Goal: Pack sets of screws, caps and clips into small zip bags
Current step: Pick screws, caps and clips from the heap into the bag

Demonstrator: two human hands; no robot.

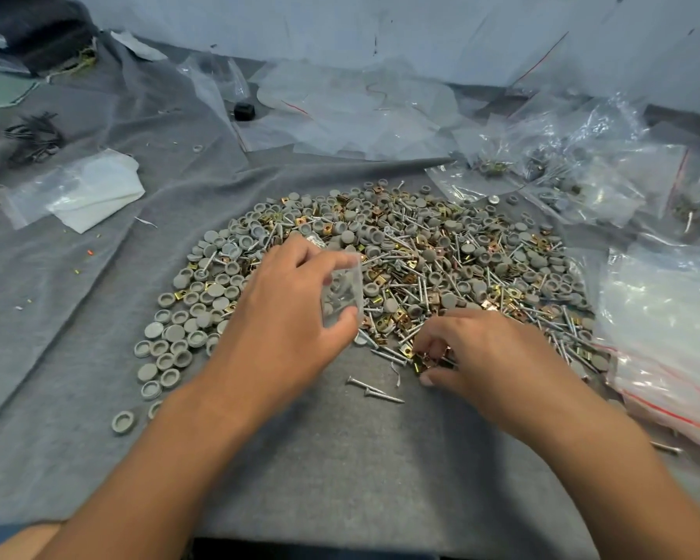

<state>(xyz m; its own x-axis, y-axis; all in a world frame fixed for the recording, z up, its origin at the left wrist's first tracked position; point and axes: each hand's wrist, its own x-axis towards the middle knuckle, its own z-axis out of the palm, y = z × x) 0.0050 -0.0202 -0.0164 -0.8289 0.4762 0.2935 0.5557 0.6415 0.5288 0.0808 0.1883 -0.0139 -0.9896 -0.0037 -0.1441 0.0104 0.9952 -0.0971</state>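
Here, left hand gripping zip bag, right hand pinching clips

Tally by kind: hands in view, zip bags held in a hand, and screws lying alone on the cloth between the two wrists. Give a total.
Hands: 2, left hand and right hand, which pinches brass clips
Held bags: 1, small zip bag in the left hand
Lone screws: 2, near screw and far screw
Total: 5
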